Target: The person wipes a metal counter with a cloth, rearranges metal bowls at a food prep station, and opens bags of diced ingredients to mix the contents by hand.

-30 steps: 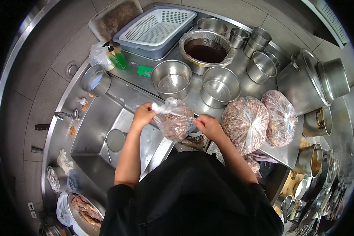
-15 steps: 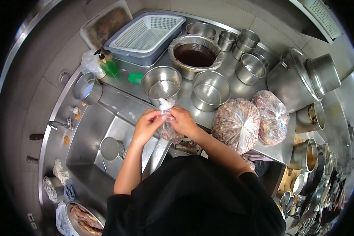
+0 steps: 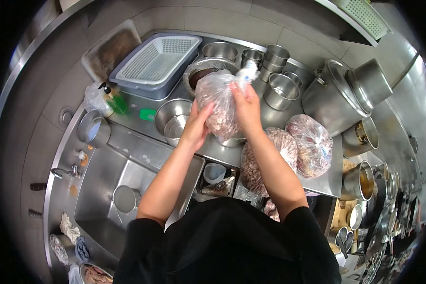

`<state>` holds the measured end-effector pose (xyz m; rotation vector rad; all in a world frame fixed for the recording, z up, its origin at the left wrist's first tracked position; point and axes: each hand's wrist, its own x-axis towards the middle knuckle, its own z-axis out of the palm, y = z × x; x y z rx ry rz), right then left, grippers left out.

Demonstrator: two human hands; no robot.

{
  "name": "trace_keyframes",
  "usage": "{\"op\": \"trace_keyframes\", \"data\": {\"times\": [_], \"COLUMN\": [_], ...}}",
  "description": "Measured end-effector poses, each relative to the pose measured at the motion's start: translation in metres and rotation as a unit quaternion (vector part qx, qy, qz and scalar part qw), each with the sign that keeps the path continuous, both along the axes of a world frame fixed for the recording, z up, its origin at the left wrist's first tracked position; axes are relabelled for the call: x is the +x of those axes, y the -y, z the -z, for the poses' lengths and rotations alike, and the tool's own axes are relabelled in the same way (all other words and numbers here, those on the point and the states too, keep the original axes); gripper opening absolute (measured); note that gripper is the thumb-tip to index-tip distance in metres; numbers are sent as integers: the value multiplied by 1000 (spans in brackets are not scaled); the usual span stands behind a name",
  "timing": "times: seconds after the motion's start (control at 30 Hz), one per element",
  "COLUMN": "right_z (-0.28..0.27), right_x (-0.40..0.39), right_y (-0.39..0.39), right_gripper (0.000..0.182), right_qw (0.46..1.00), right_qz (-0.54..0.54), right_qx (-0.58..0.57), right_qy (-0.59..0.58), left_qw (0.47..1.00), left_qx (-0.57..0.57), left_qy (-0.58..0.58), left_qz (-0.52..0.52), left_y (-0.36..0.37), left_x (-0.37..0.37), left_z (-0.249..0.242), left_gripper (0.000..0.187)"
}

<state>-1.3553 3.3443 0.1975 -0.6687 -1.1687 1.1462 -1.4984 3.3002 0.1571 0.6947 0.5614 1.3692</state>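
A clear plastic bag (image 3: 217, 102) of pale pinkish pieces, which look like chopped meat, is raised above the counter between both hands. My left hand (image 3: 196, 127) clasps its lower left side. My right hand (image 3: 247, 110) grips the right side, thumb near the twisted white neck (image 3: 247, 73). Behind the bag, a plastic-lined pot (image 3: 190, 78) of dark liquid is partly hidden. One steel pot (image 3: 163, 118) stands left of the bag; another (image 3: 233, 142) is mostly covered by it. Two more filled bags, one of pinkish pieces (image 3: 258, 165) and one more reddish (image 3: 310, 146), rest by my right forearm.
A sink (image 3: 97, 189) with a small steel pot (image 3: 125, 199) lies at left. Behind are a white basket in a grey tub (image 3: 151, 90), a soap bottle (image 3: 116, 102) and several steel pots (image 3: 281, 92). A large lidded stockpot (image 3: 324, 104) stands at right.
The bag has been lifted up and away from me, from the counter's near edge to above the pots. My hands have moved from its knotted neck to its sides. The view has shifted slightly.
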Motion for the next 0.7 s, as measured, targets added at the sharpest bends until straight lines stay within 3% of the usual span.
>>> {"op": "trace_keyframes", "data": {"times": [0.07, 0.1, 0.17, 0.2, 0.23, 0.27, 0.3, 0.33, 0.4, 0.5, 0.57, 0.63, 0.67, 0.7], "right_z": [5, 12, 31, 56, 88, 105, 104, 96, 79, 62, 81, 99, 107, 109], "right_x": [27, 50, 104, 125, 144, 153, 156, 158, 154, 136, 122, 103, 93, 81], "right_y": [-9, -9, -8, -7, -6, -5, -4, 2, 8, -6, -28, -47, -56, -62], "right_gripper": [27, 34, 46, 46, 50, 55, 55, 55, 48, 40, 34, 32, 32, 32], "right_qw": [998, 995, 927, 927, 911, 887, 887, 881, 863, 857, 834, 702, 703, 652], "right_qz": [34, 57, 85, 87, 175, 261, 264, 261, 270, 217, 197, 89, 88, 61], "right_qx": [-33, -70, -170, -171, -138, -104, -109, -86, -38, -9, 53, 102, 102, 78], "right_qy": [-33, 38, 322, 323, 346, 366, 364, 385, 424, 468, 512, 699, 698, 752], "left_qw": [981, 981, 881, 812, 715, 663, 603, 599, 537, 542, 551, 561, 566, 570], "left_qx": [63, 65, 127, 198, 214, 200, 185, 189, 205, 204, 200, 196, 218, 239], "left_qy": [-183, -184, -456, -549, -665, -719, -767, -768, -806, -807, -803, -799, -793, -786], "left_qz": [-26, -20, -12, -5, -2, 59, 121, 128, 138, 119, 105, 91, 64, 38], "left_y": [-28, -42, -74, -89, -89, -90, -92, -95, -100, -104, -104, -100, -97, -94], "left_x": [9, 11, 15, 19, 27, 37, 46, 49, 55, 51, 49, 45, 43, 42], "left_z": [-13, -12, 10, 30, 40, 40, 40, 48, 64, 71, 76, 78, 79, 77], "left_gripper": [77, 77, 82, 89, 79, 70, 62, 62, 39, 33, 32, 30, 28, 25]}}
